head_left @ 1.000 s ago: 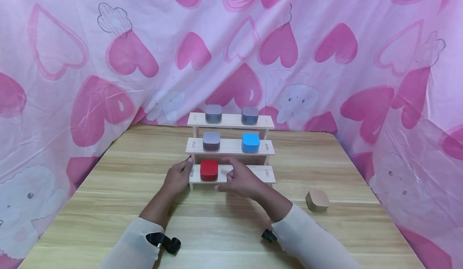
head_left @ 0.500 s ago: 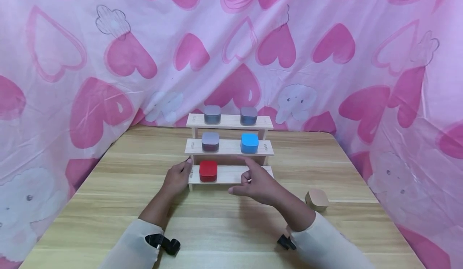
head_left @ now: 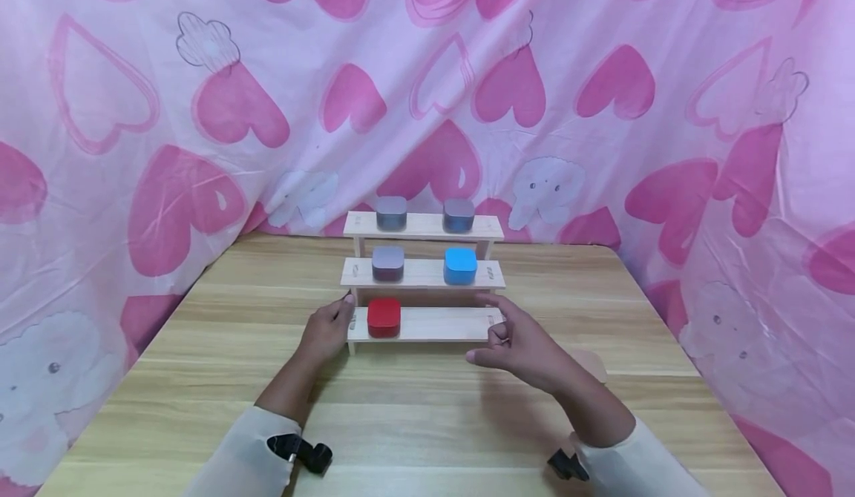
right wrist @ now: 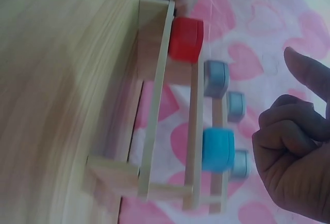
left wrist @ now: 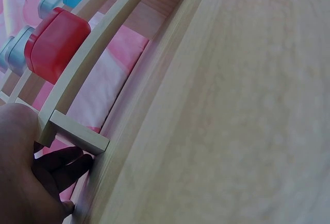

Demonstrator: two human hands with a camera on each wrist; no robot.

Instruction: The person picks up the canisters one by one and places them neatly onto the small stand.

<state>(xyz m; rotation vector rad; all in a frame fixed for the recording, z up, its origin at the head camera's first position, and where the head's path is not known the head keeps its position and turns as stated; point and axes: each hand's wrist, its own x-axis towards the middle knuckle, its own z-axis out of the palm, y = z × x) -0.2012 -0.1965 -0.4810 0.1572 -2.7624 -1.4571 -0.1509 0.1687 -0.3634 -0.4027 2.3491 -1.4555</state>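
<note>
A three-step wooden stand (head_left: 461, 324) stands on the table. On its lowest step, toward the left, sits a small red lidded box (head_left: 384, 317) with rounded corners. My left hand (head_left: 327, 328) grips the left end of that step, thumb on top; in the left wrist view, the fingers (left wrist: 72, 172) reach below the board. My right hand (head_left: 528, 345) hovers by the step's right end, holding nothing. Its thumb and index finger are spread apart, and the other fingers (right wrist: 283, 131) are curled in the right wrist view.
A blue box (head_left: 460, 266) and a greyish box (head_left: 388, 263) sit on the middle step. Two more grey boxes, one left (head_left: 391, 214) and one right (head_left: 458, 215), top the stand. Behind my right forearm, a tan block (head_left: 591, 363) is partly hidden. Heart-printed pink cloth (head_left: 267, 52) surrounds the table.
My right hand has drawn away from the red box, moving right along the lowest step. The red box stays in place, and my left hand keeps its grip on the stand.
</note>
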